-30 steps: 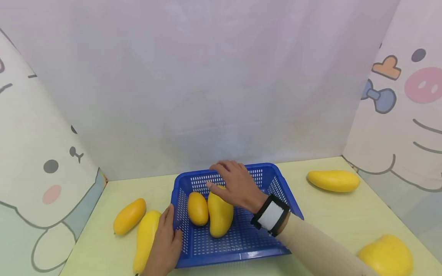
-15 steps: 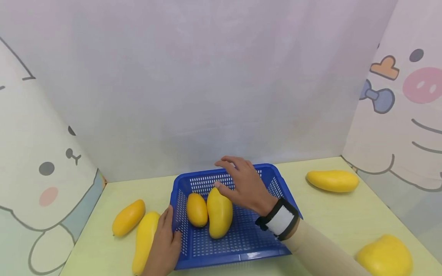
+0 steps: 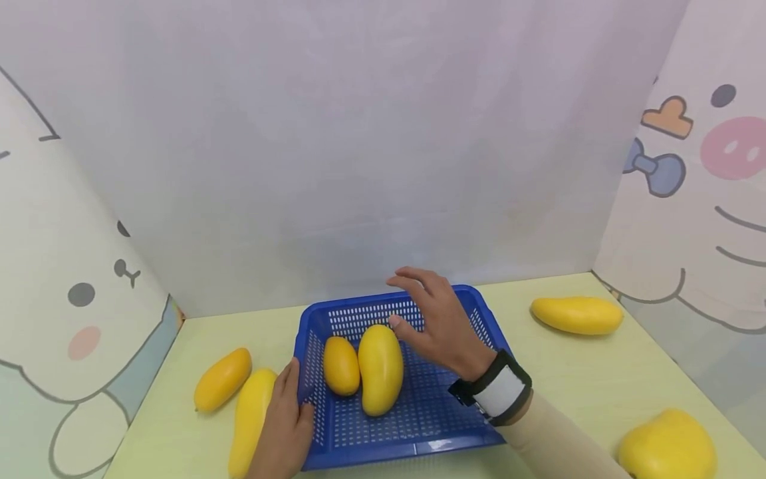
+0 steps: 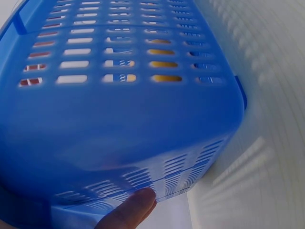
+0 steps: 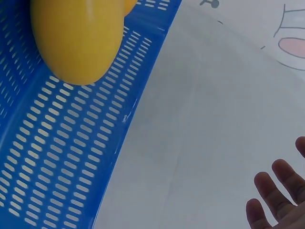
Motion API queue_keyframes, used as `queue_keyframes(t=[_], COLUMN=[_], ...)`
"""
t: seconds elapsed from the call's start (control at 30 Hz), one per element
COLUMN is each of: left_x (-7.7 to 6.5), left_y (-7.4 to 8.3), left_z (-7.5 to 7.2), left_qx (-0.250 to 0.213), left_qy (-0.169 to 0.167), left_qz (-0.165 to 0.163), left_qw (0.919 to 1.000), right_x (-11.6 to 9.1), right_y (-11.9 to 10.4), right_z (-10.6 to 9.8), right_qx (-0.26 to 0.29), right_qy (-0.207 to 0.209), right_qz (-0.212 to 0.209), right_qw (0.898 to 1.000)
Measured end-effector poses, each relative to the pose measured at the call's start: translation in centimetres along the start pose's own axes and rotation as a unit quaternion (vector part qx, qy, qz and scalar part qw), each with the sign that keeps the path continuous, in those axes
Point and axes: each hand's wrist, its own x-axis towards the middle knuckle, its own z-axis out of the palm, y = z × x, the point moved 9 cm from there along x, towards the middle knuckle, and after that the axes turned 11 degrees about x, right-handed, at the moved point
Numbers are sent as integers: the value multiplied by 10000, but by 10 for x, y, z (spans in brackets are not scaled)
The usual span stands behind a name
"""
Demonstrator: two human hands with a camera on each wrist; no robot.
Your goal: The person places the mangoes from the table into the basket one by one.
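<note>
Two mangoes lie side by side in a blue plastic basket (image 3: 419, 444): a smaller orange-yellow mango (image 3: 341, 366) and a larger yellow mango (image 3: 381, 372). My right hand (image 3: 439, 322) hovers over the basket's back right part, fingers spread and slightly bent, touching nothing. In the right wrist view its fingertips (image 5: 269, 188) are apart from the yellow mango (image 5: 78, 40). My left hand (image 3: 284, 426) rests against the basket's left side with its fingers extended. In the left wrist view a finger (image 4: 131, 210) touches the perforated wall (image 4: 119, 114); the thumb is not visible there.
On the pale table (image 3: 173, 439) at left lie an orange-yellow mango (image 3: 223, 379) and a long yellow mango (image 3: 248, 419), partly behind my left hand. At right are a yellow mango (image 3: 577, 315) and a rounder yellow fruit (image 3: 667, 446). A white curtain (image 3: 371, 166) stands behind.
My right hand has moved off the larger yellow mango, rightward and slightly up, uncovering its top. The left hand and the basket have stayed in place.
</note>
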Motion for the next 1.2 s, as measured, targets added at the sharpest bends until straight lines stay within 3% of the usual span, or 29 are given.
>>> queue_keyframes(t=[0.3, 0.7, 1.2], left_x=[-2, -4, -4], left_y=[-1, 0, 0], left_z=[1, 1, 0], left_qx=[54, 88, 35], left_qy=[-23, -36, 54], left_qz=[-71, -138, -5], left_qw=[10000, 9999, 10000], right_x=[-9, -20, -25], right_y=[-8, -9, -17], right_z=[-20, -31, -50], right_qx=[256, 550, 831], right_qy=[271, 421, 892], right_qz=[-310, -429, -792], right_qw=[9988, 9967, 9894])
